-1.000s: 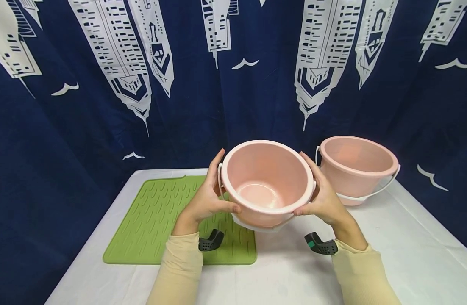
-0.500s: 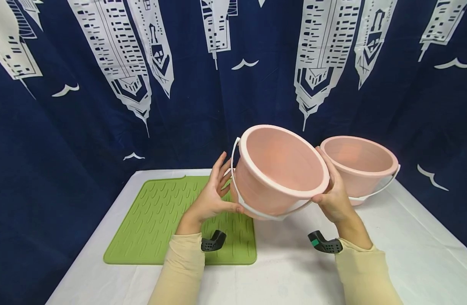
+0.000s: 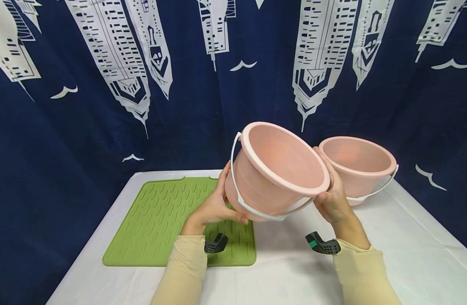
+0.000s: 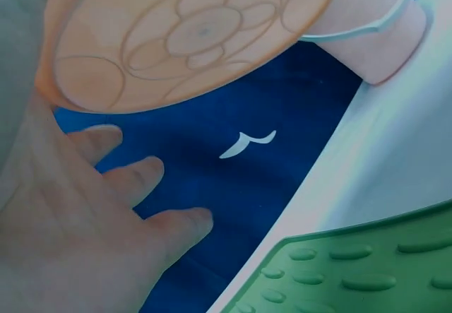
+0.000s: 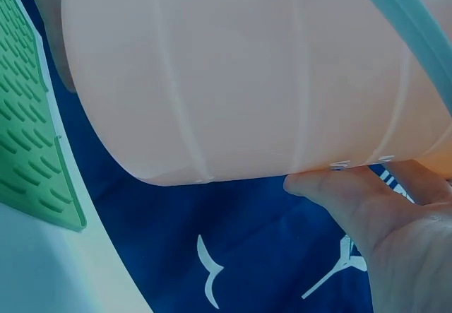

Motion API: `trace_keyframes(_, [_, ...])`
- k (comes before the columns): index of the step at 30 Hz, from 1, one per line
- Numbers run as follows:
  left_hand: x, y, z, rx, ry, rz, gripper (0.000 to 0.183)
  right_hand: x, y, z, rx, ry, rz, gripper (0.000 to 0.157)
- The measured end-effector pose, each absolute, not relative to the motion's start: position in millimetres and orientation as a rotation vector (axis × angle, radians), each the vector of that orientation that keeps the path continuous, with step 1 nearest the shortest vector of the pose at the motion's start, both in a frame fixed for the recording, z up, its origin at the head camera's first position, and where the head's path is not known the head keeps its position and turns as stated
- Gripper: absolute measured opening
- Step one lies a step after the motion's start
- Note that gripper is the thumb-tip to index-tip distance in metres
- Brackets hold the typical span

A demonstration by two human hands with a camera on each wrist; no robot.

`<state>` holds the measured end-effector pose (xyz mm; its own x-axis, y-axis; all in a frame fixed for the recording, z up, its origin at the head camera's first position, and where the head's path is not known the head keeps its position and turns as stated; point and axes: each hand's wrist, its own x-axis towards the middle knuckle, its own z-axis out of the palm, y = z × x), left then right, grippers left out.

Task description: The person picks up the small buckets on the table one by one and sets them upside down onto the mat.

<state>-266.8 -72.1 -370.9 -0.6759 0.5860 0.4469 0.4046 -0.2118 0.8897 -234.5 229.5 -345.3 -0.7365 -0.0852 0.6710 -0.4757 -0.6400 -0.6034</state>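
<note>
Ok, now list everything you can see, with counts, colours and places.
Held bucket: one, pink with white handle, tilted above the table
Other bucket: one, pink with white handle, upright at the table's right
Mat: one, green, on the table's left
Table: one, white, underneath
Backdrop: one, navy with white buildings and birds, behind
Wrist devices: two, black, at the wrists
Sleeves: two, pale yellow, on the forearms
Left hand: one, bare, at the held bucket's lower end
Right hand: one, bare, near its rim
</note>
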Motion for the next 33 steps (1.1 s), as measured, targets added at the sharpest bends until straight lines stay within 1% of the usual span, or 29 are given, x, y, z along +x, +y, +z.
trace_keyframes(8, [-267, -71, -371, 1.275, 1.817, 2.068, 0.15, -232, 222, -345, 1.029, -1.193, 2.476, 0.123])
trace_keyframes(14, [-266, -69, -367, 1.262, 1.833, 2.135, 0.14, -232, 222, -347, 1.046, -1.189, 2.5, 0.121])
trace_keyframes(20, [-265, -70, -367, 1.285, 1.877, 2.194, 0.135, -234, 228, -350, 1.078, -1.295, 2.474, 0.121])
trace_keyframes(26, [-263, -69, -364, 1.356, 1.87, 2.224, 0.136, -235, 236, -351, 1.082, -1.422, 2.45, 0.123])
trace_keyframes(33, [-261, -70, -363, 1.351, 1.884, 2.255, 0.135, -237, 244, -350, 1.097, -1.485, 2.421, 0.125])
